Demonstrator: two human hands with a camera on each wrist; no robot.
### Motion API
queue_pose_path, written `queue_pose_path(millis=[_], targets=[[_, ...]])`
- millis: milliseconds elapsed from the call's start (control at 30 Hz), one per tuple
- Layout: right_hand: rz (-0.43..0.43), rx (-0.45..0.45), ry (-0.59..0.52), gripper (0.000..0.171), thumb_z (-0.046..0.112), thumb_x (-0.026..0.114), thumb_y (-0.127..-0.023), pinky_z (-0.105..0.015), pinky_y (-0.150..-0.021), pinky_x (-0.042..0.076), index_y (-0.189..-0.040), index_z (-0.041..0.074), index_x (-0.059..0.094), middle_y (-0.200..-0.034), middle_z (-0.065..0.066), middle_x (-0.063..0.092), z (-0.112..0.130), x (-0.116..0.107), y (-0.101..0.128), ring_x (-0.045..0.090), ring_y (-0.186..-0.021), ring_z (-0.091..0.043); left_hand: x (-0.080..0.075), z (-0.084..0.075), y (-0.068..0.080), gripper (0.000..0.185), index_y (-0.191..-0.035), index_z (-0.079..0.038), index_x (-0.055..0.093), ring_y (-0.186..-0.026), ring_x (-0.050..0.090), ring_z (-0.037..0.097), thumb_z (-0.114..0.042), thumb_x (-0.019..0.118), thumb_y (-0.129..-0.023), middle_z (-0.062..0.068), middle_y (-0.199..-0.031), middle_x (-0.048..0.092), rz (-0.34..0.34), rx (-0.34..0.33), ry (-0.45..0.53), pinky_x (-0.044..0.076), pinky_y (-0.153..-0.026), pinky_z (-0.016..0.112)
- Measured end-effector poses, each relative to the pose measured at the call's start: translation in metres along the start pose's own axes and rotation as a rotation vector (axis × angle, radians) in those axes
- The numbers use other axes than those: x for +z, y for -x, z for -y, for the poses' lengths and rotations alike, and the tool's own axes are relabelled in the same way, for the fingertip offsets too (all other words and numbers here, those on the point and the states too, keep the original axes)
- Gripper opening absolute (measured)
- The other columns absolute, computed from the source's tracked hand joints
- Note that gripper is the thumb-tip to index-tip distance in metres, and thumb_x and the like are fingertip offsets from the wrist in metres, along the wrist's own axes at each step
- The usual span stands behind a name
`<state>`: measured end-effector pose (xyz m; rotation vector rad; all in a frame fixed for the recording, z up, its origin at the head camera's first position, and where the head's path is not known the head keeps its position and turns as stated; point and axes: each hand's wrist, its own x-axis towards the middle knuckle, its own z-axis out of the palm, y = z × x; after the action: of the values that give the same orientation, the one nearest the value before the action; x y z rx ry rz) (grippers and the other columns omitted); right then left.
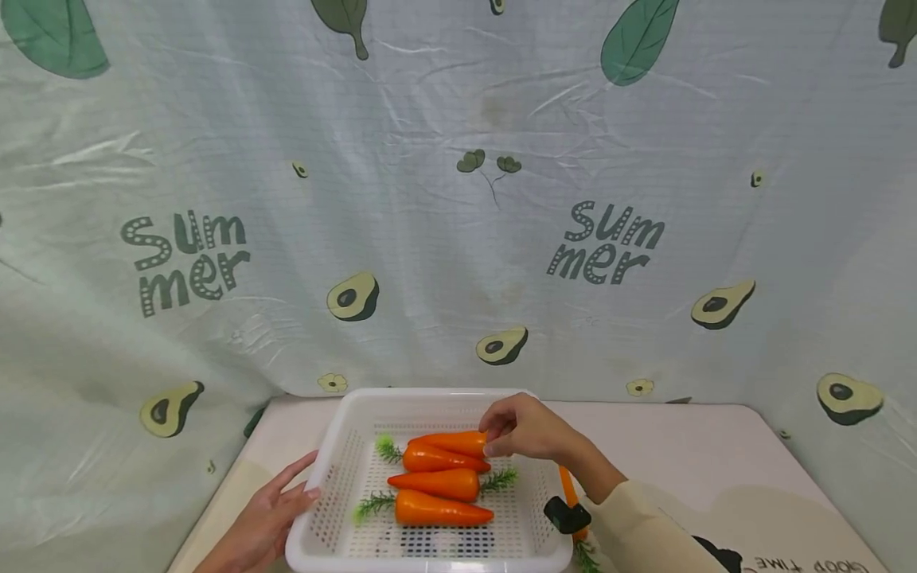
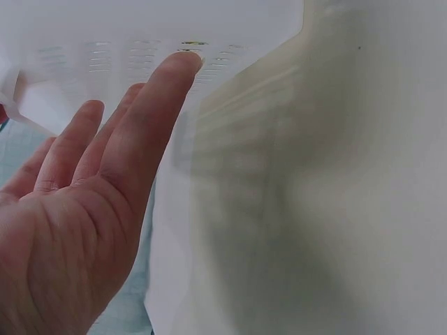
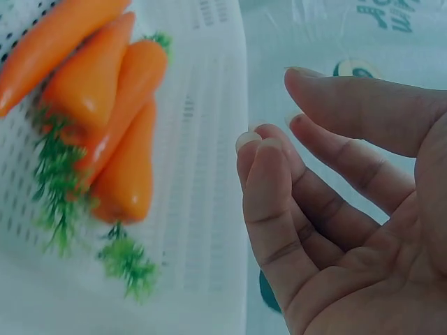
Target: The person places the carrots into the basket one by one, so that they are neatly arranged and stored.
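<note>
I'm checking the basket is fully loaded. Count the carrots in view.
5. Four lie side by side in the white basket: at the back, then and the front one. A fifth lies outside, partly hidden by the right forearm.

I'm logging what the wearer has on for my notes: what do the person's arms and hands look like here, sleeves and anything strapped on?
The right hand is bare, no rings showing; its forearm ends in a cream long sleeve with a black patch. A small black device sits by the wrist. The left hand is bare too, no jewellery; its sleeve is out of view.
</note>
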<state>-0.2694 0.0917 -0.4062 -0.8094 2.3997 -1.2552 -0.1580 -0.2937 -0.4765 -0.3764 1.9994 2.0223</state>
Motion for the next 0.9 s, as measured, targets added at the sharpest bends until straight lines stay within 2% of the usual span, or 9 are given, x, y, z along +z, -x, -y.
queue_pose_path(millis=[233, 533, 900], targets=[[-0.040, 0.036, -0.024, 0.016, 0.013, 0.075, -0.084, -0.031, -0.067, 0.058, -0.099, 0.009, 0.071, -0.083, -0.003, 0.068, -0.013, -0.013, 0.016, 0.063, -0.072, -0.018, -0.002, 0.000, 0.002, 0.085, -0.159, -0.021, 0.009, -0.113, 0.066, 0.031, -0.035, 0.063, -0.095, 0.023, -0.160, 0.028, 0.040, 0.008, -0.006, 0.057, -0.088, 0.058], [-0.059, 0.056, -0.091, 0.028, 0.013, 0.076, -0.083, -0.032, -0.066, 0.057, -0.105, -0.002, 0.068, -0.086, -0.008, 0.069, -0.027, -0.023, 0.030, 0.063, -0.072, -0.020, 0.001, 0.000, 0.001, 0.085, -0.159, -0.021, 0.013, -0.113, 0.066, 0.032, -0.033, 0.066, -0.094, 0.024, -0.159, 0.028, -0.006, 0.003, -0.018, 0.057, -0.086, 0.059], [-0.087, 0.061, -0.112, 0.021, 0.012, 0.076, -0.083, -0.028, -0.067, 0.058, -0.102, 0.003, 0.070, -0.087, -0.010, 0.068, -0.035, -0.033, 0.042, 0.062, -0.074, -0.021, 0.000, -0.001, 0.002, 0.086, -0.159, -0.019, 0.010, -0.115, 0.065, 0.032, -0.031, 0.065, -0.095, 0.025, -0.160, 0.025, 0.026, 0.007, -0.010, 0.056, -0.088, 0.058]])
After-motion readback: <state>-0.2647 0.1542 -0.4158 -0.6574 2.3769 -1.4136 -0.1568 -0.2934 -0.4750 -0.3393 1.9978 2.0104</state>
